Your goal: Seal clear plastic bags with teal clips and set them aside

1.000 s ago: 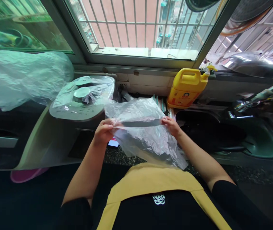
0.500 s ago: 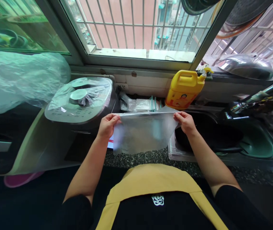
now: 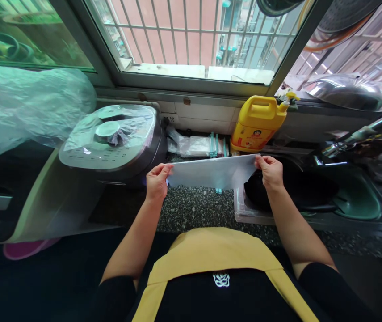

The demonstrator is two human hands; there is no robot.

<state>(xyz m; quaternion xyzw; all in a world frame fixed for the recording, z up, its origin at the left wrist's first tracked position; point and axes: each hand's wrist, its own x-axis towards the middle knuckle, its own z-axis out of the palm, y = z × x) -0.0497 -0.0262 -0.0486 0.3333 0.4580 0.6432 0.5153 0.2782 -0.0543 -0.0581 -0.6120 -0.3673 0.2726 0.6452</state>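
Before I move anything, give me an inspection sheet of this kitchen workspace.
Surface: speckled countertop, dark with pale flecks.
Job's things: translucent plastic sheet, stretched above the countertop.
Clutter: rice cooker with plastic film on its lid; plastic packets and teal strips against the back; yellow jug with a pump nozzle to their right.
Hands: left hand and right hand each pinch one end of the sheet.
Cables: none clearly made out; a wall socket shows behind.
Surroundings: barred window ahead; sink and faucet at the right.
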